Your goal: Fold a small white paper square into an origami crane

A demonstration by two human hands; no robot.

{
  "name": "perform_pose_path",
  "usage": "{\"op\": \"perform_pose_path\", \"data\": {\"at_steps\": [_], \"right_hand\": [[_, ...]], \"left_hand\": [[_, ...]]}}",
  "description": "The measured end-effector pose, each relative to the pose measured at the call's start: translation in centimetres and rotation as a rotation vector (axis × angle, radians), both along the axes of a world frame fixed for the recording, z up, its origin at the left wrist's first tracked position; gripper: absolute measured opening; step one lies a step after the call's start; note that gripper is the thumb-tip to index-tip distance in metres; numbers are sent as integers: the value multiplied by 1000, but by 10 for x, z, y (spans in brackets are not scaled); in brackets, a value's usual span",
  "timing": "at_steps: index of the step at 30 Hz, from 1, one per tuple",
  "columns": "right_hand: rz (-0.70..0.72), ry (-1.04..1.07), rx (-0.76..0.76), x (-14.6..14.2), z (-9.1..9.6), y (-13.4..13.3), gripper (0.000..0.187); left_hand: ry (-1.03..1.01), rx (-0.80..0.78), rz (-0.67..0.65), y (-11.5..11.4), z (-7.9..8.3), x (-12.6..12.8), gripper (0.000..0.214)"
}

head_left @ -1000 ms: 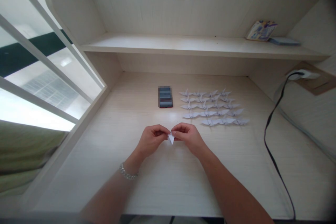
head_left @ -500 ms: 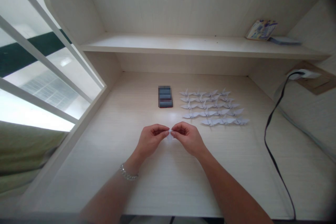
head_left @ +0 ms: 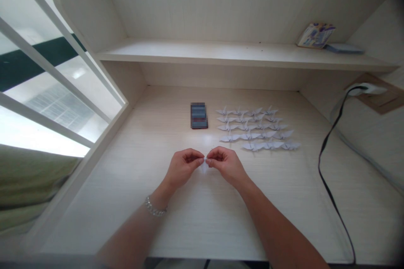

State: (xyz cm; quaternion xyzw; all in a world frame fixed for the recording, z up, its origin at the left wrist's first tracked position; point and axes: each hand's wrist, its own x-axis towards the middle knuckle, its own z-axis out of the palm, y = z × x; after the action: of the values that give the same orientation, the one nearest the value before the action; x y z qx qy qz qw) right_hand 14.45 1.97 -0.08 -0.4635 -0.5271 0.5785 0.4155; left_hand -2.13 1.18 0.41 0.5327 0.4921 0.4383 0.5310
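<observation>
Between my two hands is a small piece of folded white paper (head_left: pixel 205 168), its lower point showing below my fingertips. My left hand (head_left: pixel 184 167) pinches its left side between thumb and fingers. From the other side, my right hand (head_left: pixel 227 165) pinches it the same way, the fingertips of both hands almost meeting. My fingers hide most of the paper's upper part. Just beyond my right hand, several white paper cranes (head_left: pixel 252 128) stand in rows on the desk. Past my fingertips lies a dark, pixelated rectangular object (head_left: pixel 198 116).
The pale wooden desk (head_left: pixel 126 201) has a shelf (head_left: pixel 195 54) along its back, with a small printed packet (head_left: pixel 316 35) at the right end. A black cable (head_left: pixel 320 164) runs from the wall socket (head_left: pixel 378 92) down the right side. White bars (head_left: pixel 63 69) border the left.
Both hands keep almost the same place and grip. A little more of the paper's lower point shows between them. The view has shifted very slightly.
</observation>
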Motion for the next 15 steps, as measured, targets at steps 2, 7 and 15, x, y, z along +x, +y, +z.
{"op": "perform_pose_path", "data": {"at_steps": [2, 7, 15], "right_hand": [[-3, -2, -8, 0, 1, 0, 18], [-21, 30, -2, -4, 1, -1, 18], [52, 50, -14, -7, -2, -3, 23]], "left_hand": [[-35, -2, 8, 0, -2, 1, 16], [-82, 5, 28, -1, -1, 4, 18], [-47, 56, 91, -4, -1, 6, 17]]}}
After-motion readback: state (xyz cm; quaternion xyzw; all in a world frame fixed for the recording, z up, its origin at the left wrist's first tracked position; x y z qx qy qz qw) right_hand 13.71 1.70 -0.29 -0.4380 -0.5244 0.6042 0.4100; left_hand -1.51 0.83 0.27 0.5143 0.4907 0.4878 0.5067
